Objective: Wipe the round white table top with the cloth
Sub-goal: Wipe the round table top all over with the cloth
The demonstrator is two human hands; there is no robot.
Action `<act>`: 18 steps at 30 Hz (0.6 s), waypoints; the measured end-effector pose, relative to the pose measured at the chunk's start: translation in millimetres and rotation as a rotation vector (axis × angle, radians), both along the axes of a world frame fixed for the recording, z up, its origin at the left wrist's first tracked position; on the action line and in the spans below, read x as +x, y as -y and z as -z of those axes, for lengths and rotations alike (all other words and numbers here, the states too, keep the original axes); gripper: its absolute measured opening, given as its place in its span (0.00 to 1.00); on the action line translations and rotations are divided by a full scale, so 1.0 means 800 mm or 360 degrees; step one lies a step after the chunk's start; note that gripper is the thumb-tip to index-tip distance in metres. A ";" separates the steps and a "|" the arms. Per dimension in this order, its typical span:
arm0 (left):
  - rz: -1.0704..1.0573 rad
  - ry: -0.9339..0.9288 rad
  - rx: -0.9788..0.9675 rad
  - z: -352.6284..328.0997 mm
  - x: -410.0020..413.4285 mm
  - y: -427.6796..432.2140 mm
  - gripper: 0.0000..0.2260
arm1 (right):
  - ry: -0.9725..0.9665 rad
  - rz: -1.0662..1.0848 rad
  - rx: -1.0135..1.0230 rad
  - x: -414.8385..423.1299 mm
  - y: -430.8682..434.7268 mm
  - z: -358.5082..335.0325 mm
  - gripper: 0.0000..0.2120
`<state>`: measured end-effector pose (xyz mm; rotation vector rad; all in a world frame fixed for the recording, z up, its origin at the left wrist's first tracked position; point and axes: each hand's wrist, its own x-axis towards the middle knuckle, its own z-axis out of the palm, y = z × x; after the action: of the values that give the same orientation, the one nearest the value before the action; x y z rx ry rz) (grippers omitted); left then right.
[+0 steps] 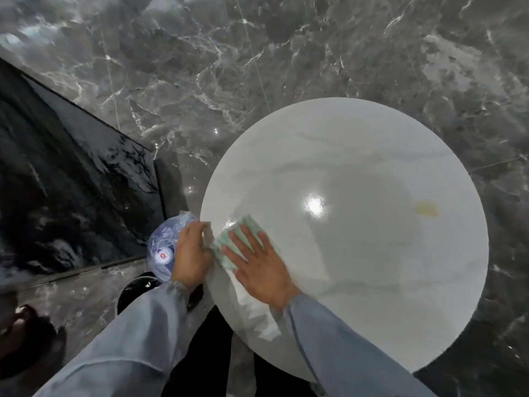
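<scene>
A polished dark grey marble floor with white veining [257, 53] fills most of the scene, thin pale joints crossing it and small points of light glinting off it. At left stands a glossy black veined stone panel [57, 181]. Near its lower corner sits a crumpled translucent bluish plastic bag [160, 239], a round white cap with a red-and-blue mark [163, 255] showing inside. Just below is a round black bin with a metal rim [128, 293]. A blurred dark shape, too unclear to identify [20, 330], lies at lower left

Pale blue-grey long sleeves [343, 353], ribbed cuffs [179, 285]
</scene>
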<state>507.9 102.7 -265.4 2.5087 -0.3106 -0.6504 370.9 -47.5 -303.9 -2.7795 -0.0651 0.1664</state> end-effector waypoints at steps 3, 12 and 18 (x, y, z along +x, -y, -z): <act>-0.0383 -0.0161 -0.0020 0.004 -0.018 -0.034 0.21 | 0.0015 -0.0179 0.0041 0.009 0.033 0.006 0.29; -0.0776 -0.0775 -0.0301 -0.003 -0.067 -0.063 0.16 | 0.0028 0.0081 -0.0025 0.062 -0.024 0.005 0.30; -0.1037 -0.0856 -0.0227 0.032 -0.086 -0.109 0.10 | -0.0013 -0.0480 0.0041 -0.007 -0.062 0.004 0.26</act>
<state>439.3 189.6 -290.6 2.0126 0.6059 -0.9313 365.5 2.1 -307.2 -2.7283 -0.4818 0.2500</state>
